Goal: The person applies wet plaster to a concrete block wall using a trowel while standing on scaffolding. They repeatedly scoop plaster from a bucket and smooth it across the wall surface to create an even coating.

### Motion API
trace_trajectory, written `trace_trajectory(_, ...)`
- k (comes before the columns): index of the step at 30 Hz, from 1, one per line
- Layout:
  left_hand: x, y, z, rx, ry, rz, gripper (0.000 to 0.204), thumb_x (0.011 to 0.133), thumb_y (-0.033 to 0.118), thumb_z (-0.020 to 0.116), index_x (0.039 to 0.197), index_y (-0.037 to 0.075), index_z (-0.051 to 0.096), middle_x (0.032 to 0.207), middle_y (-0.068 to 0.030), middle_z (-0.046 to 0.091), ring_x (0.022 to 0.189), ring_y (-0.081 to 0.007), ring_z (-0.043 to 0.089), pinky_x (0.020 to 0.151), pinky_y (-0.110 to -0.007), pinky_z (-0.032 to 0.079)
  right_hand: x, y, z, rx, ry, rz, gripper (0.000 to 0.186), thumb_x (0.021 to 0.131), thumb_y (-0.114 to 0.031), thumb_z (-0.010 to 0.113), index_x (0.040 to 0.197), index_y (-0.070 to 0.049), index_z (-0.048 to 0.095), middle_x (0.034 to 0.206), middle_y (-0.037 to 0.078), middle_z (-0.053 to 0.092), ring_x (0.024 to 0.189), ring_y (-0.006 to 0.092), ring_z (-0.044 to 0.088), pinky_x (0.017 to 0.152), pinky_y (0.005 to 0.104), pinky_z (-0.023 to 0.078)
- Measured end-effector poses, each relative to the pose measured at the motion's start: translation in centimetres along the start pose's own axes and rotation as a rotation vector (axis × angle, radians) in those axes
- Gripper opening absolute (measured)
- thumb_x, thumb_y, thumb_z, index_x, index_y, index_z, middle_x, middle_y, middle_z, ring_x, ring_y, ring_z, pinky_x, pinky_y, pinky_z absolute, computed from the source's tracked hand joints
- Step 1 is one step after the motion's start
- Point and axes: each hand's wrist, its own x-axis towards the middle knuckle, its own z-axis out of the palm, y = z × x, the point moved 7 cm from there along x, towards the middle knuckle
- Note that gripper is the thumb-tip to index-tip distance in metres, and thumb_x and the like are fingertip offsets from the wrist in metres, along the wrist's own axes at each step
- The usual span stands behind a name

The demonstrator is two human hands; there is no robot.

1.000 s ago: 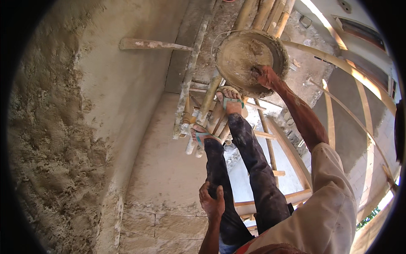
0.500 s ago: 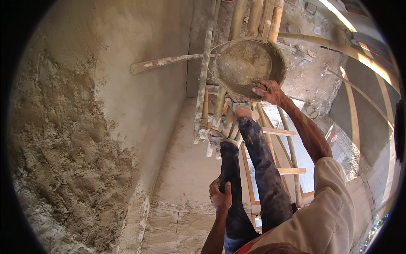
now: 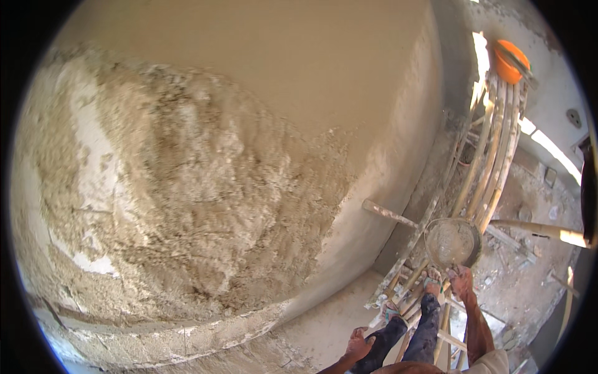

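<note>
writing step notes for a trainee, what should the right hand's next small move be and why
Perhaps dip the right hand into the bucket for some mix: the hand is at the near rim, mix lies inside, and a large rough patch shows on the wall.

Soft daylight; white glare at right; wall [image 3: 218,181] slightly blurred; edges bowed.

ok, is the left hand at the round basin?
No, the left hand is down near the dark trousers, while the right hand is at the basin's near edge.
</note>
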Motion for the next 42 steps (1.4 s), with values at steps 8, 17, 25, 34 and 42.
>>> trace_trajectory(8,-0.8,-6.3,-8.9,-0.095,-0.028,0.069,0.058,0.096,0.041,0.068,0.136,0.0,0.059,0.134,-0.0221,0.065,0.126,-0.037,0.062,0.109,-0.045,0.049,-10.8,-32.2,-0.2,1.196,0.004,0.069,0.024,0.092,-0.024,0.053,0.105,-0.004,0.057,0.068,0.002,0.048,0.041,0.0138,0.043,0.036,0.0306,0.042)
trace_trajectory(17,-9.7,-18.7,-11.4,-0.378,0.095,0.008,0.024,0.1,0.027,0.061,0.106,0.004,0.065,0.113,-0.0184,0.066,0.108,-0.0338,0.063,0.102,-0.046,0.049,-19.2,-62.2,-8.5,1.17,0.714,-0.906,0.049,0.102,-0.007,0.063,0.145,-0.001,0.041,0.093,0.004,0.055,0.068,0.0121,0.057,0.046,0.0269,0.049)
trace_trajectory(25,-13.7,-23.8,-6.3,-1.206,0.232,0.055,0.005,0.09,0.011,0.062,0.086,0.011,0.062,0.094,-0.0123,0.06,0.087,-0.0278,0.054,0.088,-0.043,0.044,-5.6,-70.6,1.1,-0.091,1.02,-1.042,0.039,0.102,-0.017,0.056,0.136,0.003,0.053,0.108,0.015,0.064,0.084,0.0219,0.065,0.071,0.038,0.054)
trace_trajectory(34,-15.9,-23.4,0.9,-1.452,-0.059,0.054,0.017,0.091,0.014,0.058,0.076,0.01,0.054,0.083,-0.0075,0.049,0.084,-0.0243,0.046,0.084,-0.037,0.041,-25.0,-17.4,10.1,0.05,-0.393,0.259,0.031,0.098,-0.026,0.067,0.12,-0.005,0.06,0.077,0.014,0.065,0.062,0.0266,0.065,0.055,0.0426,0.051)
trace_trajectory(42,-12.3,-13.4,0.6,-0.517,-0.355,-0.37,0.092,0.079,0.041,0.092,0.145,-0.007,0.049,0.143,-0.0249,0.058,0.12,-0.0348,0.064,0.099,-0.041,0.054,-19.2,1.4,-0.1,-0.164,-0.163,0.442,0.038,0.099,-0.038,0.066,0.097,0.0,0.064,0.076,0.017,0.068,0.06,0.0268,0.067,0.053,0.0471,0.051)
